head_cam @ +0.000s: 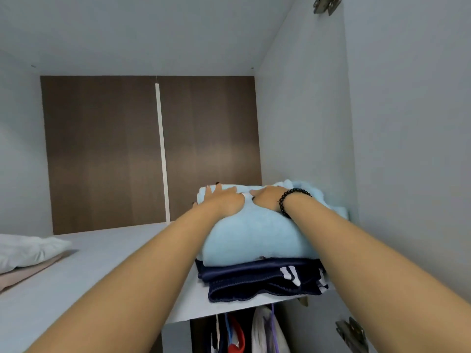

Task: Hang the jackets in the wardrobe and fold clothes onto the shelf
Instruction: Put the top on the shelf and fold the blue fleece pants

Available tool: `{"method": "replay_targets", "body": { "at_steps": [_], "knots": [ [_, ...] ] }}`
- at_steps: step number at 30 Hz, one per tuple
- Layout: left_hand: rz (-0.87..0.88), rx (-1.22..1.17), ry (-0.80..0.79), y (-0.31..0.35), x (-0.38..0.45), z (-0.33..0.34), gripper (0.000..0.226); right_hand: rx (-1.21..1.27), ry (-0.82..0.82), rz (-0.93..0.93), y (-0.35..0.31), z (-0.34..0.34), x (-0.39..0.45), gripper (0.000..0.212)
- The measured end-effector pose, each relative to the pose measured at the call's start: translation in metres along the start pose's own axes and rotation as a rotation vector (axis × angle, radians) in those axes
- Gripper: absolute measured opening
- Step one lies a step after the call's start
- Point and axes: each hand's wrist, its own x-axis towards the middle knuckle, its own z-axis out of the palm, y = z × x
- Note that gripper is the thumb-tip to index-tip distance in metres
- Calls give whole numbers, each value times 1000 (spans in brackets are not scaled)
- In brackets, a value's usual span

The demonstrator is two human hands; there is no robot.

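A folded light-blue fleece garment [257, 235] lies on top of a stack at the right end of the wardrobe shelf [107, 256], close against the right side wall [300, 123]; beneath it sit folded dark navy clothes [257, 281], one showing white stripes at its front edge. The left hand [224, 200] lies flat on the fleece with fingers spread, pressing down into the soft top; the right hand [267, 198] rests just beside it, palm down, its fingers hard to make out, so whether they are straight or curled cannot be told; a black bead bracelet [290, 200] circles the right wrist. At the shelf's far left lies a white cushion [28, 250] on a pink folded cloth [23, 276]; below the shelf, hanging clothes [254, 332] show; a brown panel [102, 154] forms the back.
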Motion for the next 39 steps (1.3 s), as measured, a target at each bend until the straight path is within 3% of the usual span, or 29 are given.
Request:
{"method": "replay_targets", "body": {
  "at_steps": [3, 7, 13, 20, 23, 25, 29, 33, 39],
  "knots": [
    [-32, 53, -66, -16, 24, 19, 70, 36, -40, -46, 1, 24, 18, 54],
    [-56, 38, -30, -13, 17, 17, 57, 127, -55, -6, 1, 25, 29, 55],
    [-70, -71, 32, -13, -6, 17, 58, 260, -13, 10, -1, 31, 26, 58],
    [-158, -348, -17, -32, -57, 2, 88, 202, 99, 34, -4, 16, 2, 54],
    [-166, -290, 70, -31, -92, -11, 69, 265, 258, 56, -13, 5, -30, 39],
    [-184, -233, 175, -28, -122, -18, 64, 462, 339, -7, -19, 2, -60, 31],
    [-129, -249, 295, -39, -183, -29, 60, 726, 434, -77, -36, 5, -132, 42],
    [-126, -213, 358, -53, -259, -34, 40, 683, 598, -104, -61, 15, -209, 43],
    [-215, -230, 354, -81, -385, -26, 25, 744, 537, -261, -115, 35, -323, 43]
  ]
}}
